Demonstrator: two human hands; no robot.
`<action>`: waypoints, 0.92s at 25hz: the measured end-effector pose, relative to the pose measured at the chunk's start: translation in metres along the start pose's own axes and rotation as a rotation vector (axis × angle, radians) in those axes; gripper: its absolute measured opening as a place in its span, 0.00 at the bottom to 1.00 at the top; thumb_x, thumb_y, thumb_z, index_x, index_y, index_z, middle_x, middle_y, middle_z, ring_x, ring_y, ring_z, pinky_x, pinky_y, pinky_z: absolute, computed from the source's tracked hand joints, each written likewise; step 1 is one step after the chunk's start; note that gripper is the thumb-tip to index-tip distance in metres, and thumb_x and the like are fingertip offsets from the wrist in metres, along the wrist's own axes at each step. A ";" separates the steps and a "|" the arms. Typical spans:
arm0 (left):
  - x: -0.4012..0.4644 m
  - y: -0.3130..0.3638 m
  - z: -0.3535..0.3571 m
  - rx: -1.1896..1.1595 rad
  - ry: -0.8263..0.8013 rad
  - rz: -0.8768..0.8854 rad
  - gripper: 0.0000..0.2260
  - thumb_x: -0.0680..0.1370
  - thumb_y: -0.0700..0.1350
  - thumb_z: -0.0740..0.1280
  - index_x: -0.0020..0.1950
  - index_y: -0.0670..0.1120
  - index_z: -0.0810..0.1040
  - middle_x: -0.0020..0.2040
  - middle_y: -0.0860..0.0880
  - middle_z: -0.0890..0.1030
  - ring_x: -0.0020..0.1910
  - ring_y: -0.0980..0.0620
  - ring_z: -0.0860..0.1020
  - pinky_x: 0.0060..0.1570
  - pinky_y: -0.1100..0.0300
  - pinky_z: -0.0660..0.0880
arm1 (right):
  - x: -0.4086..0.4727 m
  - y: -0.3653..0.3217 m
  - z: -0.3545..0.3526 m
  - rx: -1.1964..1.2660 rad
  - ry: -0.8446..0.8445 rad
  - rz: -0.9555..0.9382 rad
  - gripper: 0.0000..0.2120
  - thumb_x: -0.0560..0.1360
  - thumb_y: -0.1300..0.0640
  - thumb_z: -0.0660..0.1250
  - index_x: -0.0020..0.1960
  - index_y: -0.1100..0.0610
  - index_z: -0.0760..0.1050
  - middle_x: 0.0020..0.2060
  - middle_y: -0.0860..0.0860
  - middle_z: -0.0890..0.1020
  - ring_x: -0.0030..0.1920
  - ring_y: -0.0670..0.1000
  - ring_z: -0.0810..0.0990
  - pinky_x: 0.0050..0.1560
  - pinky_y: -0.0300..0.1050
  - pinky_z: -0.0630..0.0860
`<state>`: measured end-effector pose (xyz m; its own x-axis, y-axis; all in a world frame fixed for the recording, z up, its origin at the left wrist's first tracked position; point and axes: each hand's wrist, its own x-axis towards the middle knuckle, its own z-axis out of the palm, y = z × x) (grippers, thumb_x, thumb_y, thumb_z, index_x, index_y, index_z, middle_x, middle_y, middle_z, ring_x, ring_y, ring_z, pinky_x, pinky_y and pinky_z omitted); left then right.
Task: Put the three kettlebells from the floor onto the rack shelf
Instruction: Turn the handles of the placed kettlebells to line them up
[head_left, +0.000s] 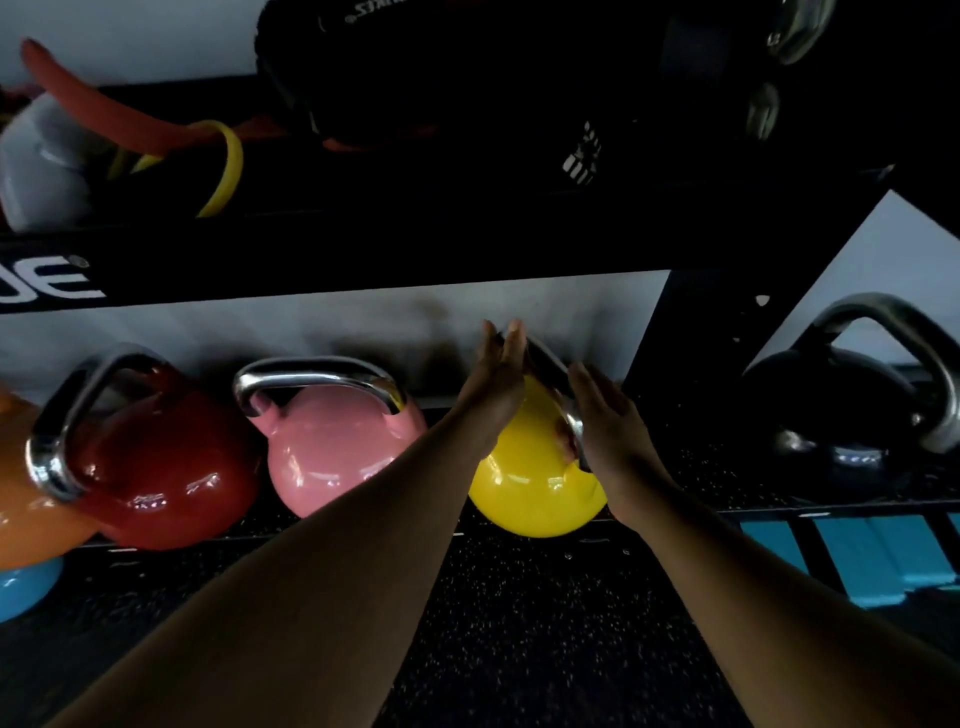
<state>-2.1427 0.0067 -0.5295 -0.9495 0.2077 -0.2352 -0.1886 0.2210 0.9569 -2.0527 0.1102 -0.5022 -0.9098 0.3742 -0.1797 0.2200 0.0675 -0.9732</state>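
Both grips are lying open, left hand (496, 379) and right hand (610, 421) flanking the yellow kettlebell (530, 488) handle on the rack shelf (727, 467), right of the pink kettlebell (332, 447).

At the far right of the frame a black kettlebell (831, 415) with a steel handle sits beyond the rack's upright. On the upper shelf at upper left lie a grey kettlebell (47, 166), a red resistance band (104, 109) and a yellow resistance band (228, 171). A black bag (441, 78) fills the upper middle. A blue object (26, 587) sits at lower left on the speckled black floor (519, 649).
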 end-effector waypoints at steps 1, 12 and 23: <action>0.003 0.000 0.000 0.028 -0.010 0.022 0.24 0.84 0.54 0.50 0.79 0.51 0.49 0.80 0.54 0.49 0.77 0.54 0.49 0.62 0.65 0.50 | -0.003 0.002 0.006 0.003 -0.002 -0.006 0.14 0.82 0.46 0.56 0.51 0.51 0.78 0.33 0.43 0.77 0.30 0.38 0.65 0.25 0.32 0.70; 0.023 0.008 0.000 -0.100 -0.017 -0.013 0.24 0.83 0.58 0.51 0.77 0.49 0.62 0.77 0.46 0.62 0.75 0.49 0.60 0.74 0.50 0.56 | -0.011 0.005 0.038 0.157 -0.062 0.032 0.21 0.83 0.45 0.49 0.70 0.53 0.69 0.46 0.48 0.76 0.37 0.42 0.73 0.32 0.33 0.70; 0.025 0.004 -0.009 -0.128 -0.043 0.010 0.21 0.83 0.57 0.52 0.74 0.52 0.65 0.76 0.47 0.64 0.74 0.48 0.62 0.72 0.52 0.58 | -0.012 0.009 0.048 0.166 -0.021 -0.005 0.21 0.81 0.42 0.51 0.73 0.40 0.64 0.42 0.48 0.82 0.39 0.45 0.78 0.36 0.41 0.74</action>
<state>-2.1696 0.0043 -0.5299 -0.9404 0.2502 -0.2302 -0.2126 0.0957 0.9724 -2.0568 0.0616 -0.5158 -0.9181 0.3550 -0.1761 0.1558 -0.0852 -0.9841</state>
